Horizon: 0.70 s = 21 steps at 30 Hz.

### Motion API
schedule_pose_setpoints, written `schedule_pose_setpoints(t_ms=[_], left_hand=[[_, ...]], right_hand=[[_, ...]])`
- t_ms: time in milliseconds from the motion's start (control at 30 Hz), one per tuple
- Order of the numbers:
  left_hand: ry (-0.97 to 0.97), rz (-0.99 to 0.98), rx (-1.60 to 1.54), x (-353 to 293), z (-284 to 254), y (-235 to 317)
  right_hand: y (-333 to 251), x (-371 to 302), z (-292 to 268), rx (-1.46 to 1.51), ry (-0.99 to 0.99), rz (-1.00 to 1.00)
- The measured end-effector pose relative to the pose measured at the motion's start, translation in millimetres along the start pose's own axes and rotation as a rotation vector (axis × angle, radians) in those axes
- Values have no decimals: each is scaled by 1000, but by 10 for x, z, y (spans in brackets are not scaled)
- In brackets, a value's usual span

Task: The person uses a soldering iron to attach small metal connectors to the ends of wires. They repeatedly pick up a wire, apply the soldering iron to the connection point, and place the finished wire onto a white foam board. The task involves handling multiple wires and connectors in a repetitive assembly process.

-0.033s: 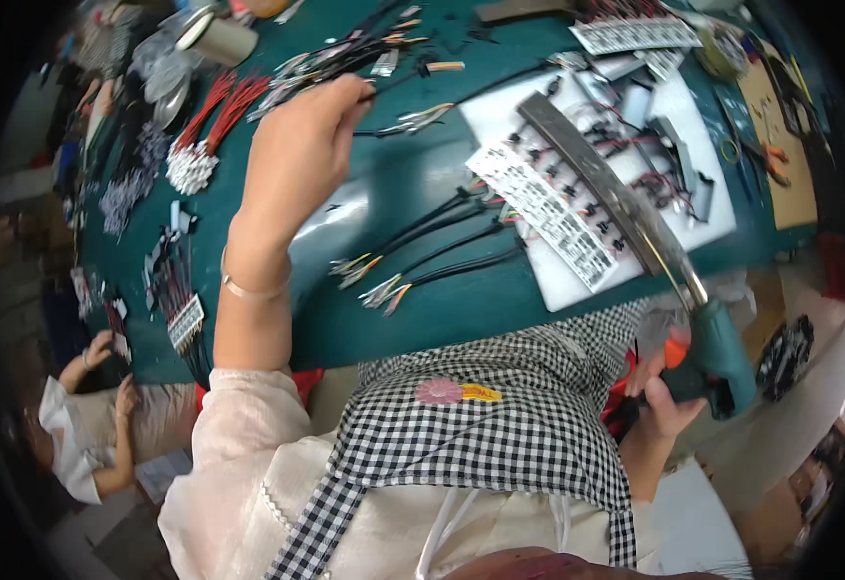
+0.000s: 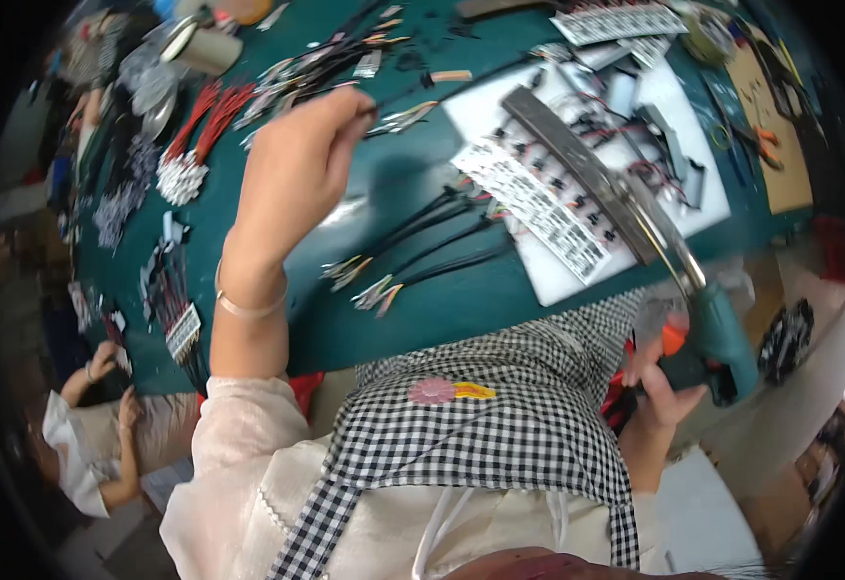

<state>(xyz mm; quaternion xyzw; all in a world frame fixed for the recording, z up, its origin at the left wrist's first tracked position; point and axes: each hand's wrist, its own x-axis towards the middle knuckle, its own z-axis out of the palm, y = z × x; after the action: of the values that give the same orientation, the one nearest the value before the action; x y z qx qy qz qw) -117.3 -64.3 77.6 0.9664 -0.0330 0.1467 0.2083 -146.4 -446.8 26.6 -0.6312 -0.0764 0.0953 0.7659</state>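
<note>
My left hand (image 2: pixel 297 174) is closed above the green table, thumb and fingers pinched on a thin black cable (image 2: pixel 398 100). At the right, my right hand (image 2: pixel 669 398) is closed at the grip of a teal soldering gun (image 2: pixel 722 324), partly hidden by it. The gun's metal barrel slants across a dark metal bar (image 2: pixel 577 164). Beside the bar lies a white printed strip (image 2: pixel 533 213) with a row of small wired parts along its edge. Several black cables (image 2: pixel 432 232) with coloured stripped ends run leftward from it. Whether the tip touches the work I cannot tell.
A white foam board (image 2: pixel 548 280) lies beneath the strip. Red wires with white connectors (image 2: pixel 183 179), a metal can (image 2: pixel 202 46) and more cable bundles (image 2: pixel 330 63) stand leftward and at the back. Orange-handled pliers (image 2: pixel 765 145) lie far right. Another person (image 2: pixel 84 435) works at lower left.
The table's contents appear slightly further left in the view. My left hand has shifted a little nearer to me, still pinching the cable. The soldering gun's barrel has moved slightly.
</note>
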Motion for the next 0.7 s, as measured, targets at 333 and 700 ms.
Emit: schedule_pose_setpoints(t_ms=[333, 700], left_hand=[[-686, -2, -738, -210, 489, 1002], [-824, -195, -1061, -221, 735, 1223]], right_hand=[[5, 417, 439, 15, 27, -84], [65, 397, 528, -32, 7, -124]])
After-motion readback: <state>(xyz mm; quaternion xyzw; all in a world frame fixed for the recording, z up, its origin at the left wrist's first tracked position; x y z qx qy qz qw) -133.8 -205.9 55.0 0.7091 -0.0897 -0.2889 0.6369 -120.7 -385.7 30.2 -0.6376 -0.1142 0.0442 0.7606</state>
